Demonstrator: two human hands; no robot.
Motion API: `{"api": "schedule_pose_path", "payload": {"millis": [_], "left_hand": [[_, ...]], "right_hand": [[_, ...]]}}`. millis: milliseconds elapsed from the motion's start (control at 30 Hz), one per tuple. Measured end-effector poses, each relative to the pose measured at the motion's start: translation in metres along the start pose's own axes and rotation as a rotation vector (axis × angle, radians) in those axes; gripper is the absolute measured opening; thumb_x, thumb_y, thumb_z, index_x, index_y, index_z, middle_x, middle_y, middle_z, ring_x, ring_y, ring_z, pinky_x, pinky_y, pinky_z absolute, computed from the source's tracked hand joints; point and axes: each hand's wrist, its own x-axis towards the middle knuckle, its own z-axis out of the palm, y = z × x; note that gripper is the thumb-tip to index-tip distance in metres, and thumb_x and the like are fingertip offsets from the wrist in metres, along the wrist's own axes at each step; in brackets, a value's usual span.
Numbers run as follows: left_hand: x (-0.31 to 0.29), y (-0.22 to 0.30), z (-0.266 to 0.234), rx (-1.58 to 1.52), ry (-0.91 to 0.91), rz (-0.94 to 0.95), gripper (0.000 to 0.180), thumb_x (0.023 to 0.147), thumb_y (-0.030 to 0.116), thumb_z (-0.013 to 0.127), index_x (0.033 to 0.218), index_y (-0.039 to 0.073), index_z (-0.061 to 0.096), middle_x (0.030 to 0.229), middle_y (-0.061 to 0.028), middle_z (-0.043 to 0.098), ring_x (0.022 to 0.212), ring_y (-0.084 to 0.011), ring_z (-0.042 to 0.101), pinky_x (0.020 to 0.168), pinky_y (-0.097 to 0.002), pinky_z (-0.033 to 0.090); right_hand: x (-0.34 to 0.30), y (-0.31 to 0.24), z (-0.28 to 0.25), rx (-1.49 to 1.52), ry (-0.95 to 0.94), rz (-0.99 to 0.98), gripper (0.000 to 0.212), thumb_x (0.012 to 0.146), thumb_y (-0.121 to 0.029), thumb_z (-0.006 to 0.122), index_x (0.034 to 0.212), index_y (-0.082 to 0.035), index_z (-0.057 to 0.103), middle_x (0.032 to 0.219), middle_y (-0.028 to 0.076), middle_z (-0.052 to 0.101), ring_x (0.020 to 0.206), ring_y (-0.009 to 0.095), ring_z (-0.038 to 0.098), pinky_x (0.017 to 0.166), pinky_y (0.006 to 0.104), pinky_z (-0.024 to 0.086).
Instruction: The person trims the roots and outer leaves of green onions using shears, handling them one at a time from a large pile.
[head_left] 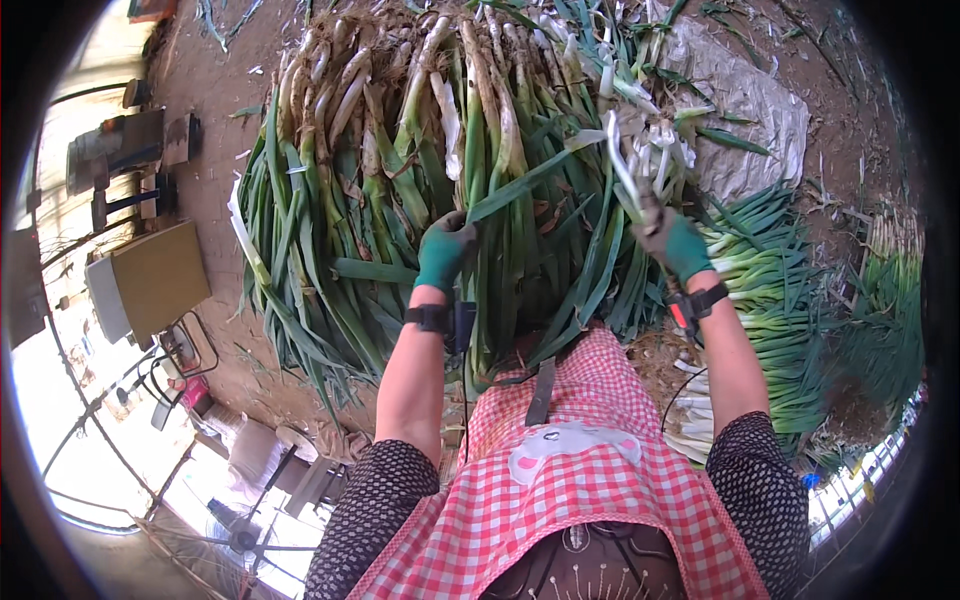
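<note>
A large pile of untrimmed leeks [385, 150] lies in front of me, with earthy roots at the far end and green leaves toward me. My left hand [445, 250], in a green glove with dark, soiled fingers, is closed on a long green leek leaf [530, 183] that slants up to the right. My right hand [675, 242], gloved the same way, grips a leek with a clean white stalk [621, 160] pointing away from me. Several stripped white stalks [660, 150] lie just beyond that hand. Its fingertips are partly hidden by the stalk and leaves.
Cleaned leeks [765, 300] are stacked to the right, with another bundle [890, 260] farther right. A pale plastic sheet [745, 110] covers soil at the far right. Brown boards [155, 280] and stools stand at the left. My checked apron [600, 410] meets the pile.
</note>
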Motion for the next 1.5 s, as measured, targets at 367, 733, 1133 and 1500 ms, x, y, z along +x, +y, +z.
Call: {"api": "schedule_pose_path", "payload": {"millis": [367, 733, 1133, 1500], "left_hand": [[-0.106, 0.019, -0.018, 0.682, 0.150, 0.095, 0.054, 0.086, 0.025, 0.072, 0.134, 0.001, 0.063, 0.132, -0.0234, 0.065, 0.114, -0.0408, 0.067, 0.100, -0.0462, 0.054], [0.024, 0.030, 0.039, 0.931, 0.141, -0.325, 0.069, 0.082, 0.039, 0.080, 0.140, 0.010, 0.056, 0.125, -0.0205, 0.067, 0.113, -0.0378, 0.068, 0.096, -0.0491, 0.056], [-0.045, -0.011, 0.007, -0.169, -0.017, -0.022, 0.055, 0.096, 0.018, 0.072, 0.146, 0.000, 0.057, 0.112, -0.0066, 0.072, 0.098, -0.0114, 0.065, 0.087, -0.0290, 0.054], [-0.068, 0.019, 0.025, 0.112, 0.114, -0.045, 0.099, 0.087, 0.040, 0.074, 0.158, -0.012, 0.030, 0.149, -0.0323, 0.055, 0.139, -0.0344, 0.056, 0.113, -0.0357, 0.044]], "right_hand": [[-0.025, -0.080, 0.077, -0.025, -0.496, -0.098, 0.068, 0.083, -0.062, 0.069, 0.109, 0.001, 0.075, 0.111, 0.030, 0.072, 0.110, 0.044, 0.070, 0.094, 0.0483, 0.056], [-0.033, -0.111, 0.076, -0.040, -0.333, -0.187, 0.061, 0.086, -0.058, 0.069, 0.104, -0.001, 0.075, 0.103, 0.030, 0.072, 0.105, 0.048, 0.068, 0.089, 0.0517, 0.055], [-0.092, -0.129, 0.061, 0.096, -0.451, -0.301, 0.051, 0.091, -0.053, 0.070, 0.104, -0.003, 0.073, 0.093, 0.028, 0.072, 0.094, 0.048, 0.070, 0.081, 0.0536, 0.056], [-0.092, -0.137, 0.076, -0.027, -0.554, -0.220, 0.055, 0.096, -0.061, 0.061, 0.112, -0.009, 0.075, 0.096, 0.028, 0.073, 0.099, 0.047, 0.070, 0.085, 0.0532, 0.057]]}}
